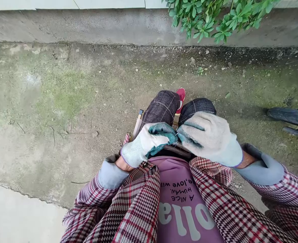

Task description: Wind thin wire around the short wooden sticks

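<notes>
My left hand [155, 138], in a white glove with green coated fingers, is closed in a pinch in front of my waist. My right hand [206, 135] wears the same kind of glove, with its fingers bent together and pointing at the left fingertips. The two sets of fingertips almost meet. A thin pale strand seems to show between them, too fine to name. Just below the hands, a dark brown strap-like piece [179, 150] lies across my waist, partly covered. Beside my left thigh, a long light-coloured bar with a dark end [138, 123] sticks out, its lower part hidden.
Bare, mossy ground [68, 91] lies around my feet. A low concrete wall [100, 27] runs along the far side, with a leafy green plant [204, 17] hanging over it. Black object parts [288, 116] stand at the right edge. A pale slab [17, 212] borders the lower left.
</notes>
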Tool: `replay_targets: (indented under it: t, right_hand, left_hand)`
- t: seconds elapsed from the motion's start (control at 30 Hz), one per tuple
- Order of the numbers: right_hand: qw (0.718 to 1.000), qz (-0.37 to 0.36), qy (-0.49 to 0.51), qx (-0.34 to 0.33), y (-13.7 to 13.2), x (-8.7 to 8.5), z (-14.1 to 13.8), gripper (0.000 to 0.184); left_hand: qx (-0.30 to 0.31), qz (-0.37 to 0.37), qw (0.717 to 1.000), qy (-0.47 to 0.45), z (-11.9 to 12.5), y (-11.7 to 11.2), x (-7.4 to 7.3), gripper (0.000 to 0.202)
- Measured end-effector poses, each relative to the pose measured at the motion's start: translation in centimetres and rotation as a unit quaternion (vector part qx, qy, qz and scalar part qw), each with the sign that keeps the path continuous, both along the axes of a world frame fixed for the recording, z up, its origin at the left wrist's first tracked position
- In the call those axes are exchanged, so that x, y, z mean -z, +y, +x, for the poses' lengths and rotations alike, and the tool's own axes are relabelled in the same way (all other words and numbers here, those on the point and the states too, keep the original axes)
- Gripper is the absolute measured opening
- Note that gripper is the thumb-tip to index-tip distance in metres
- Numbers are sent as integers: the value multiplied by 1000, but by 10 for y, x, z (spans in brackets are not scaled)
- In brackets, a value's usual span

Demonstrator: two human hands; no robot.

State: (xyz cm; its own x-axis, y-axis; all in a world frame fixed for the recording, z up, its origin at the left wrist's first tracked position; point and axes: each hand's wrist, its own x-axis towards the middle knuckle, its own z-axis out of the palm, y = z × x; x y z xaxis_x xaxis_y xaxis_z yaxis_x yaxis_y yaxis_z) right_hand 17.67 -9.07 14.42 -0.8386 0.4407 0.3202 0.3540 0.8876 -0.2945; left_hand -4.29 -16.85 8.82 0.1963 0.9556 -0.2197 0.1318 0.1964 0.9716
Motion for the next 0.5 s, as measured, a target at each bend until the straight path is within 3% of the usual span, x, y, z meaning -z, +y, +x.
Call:
replay_targets:
  t: [0.1,0.17,0.2,0.27,0.3,0.33,0.37,0.4,0.43,0.47,0.5]
  right_hand:
    - [985,-169,12,29,0,2,1,24]
    - [927,-366,49,59,-2,9,0,21]
    - [873,-475,79,80,-5,14,-2,20]
    - [718,-668,154,125,-14,26,-6,23]
    - [633,-734,198,148,-20,32,-9,26]
    - [566,-775,232,155,-26,37,-12,30]
    - [523,-792,266,167,-31,41,-14,32]
    - [498,-799,287,176,-36,43,-16,33]
    - [496,-793,300,188,-40,43,-17,33]
    - [515,-777,303,196,-43,42,-16,32]
    - [552,-751,299,204,-45,40,-13,30]
  left_hand:
    - [-1,29,999,19,6,4,-18,8]
    - [-10,99,988,118,8,2,-25,7]
    - [-2,152,972,177,9,0,-26,9]
    - [29,273,918,285,9,-4,-25,14]
    - [43,324,888,323,9,-5,-23,16]
    - [52,359,866,344,8,-5,-21,18]
    - [49,370,860,347,8,-5,-19,18]
    - [31,355,873,332,9,-4,-18,18]
    - [5,317,900,299,9,-2,-18,18]
    - [-27,262,932,249,10,0,-17,18]
    - [-58,199,960,191,11,3,-17,19]
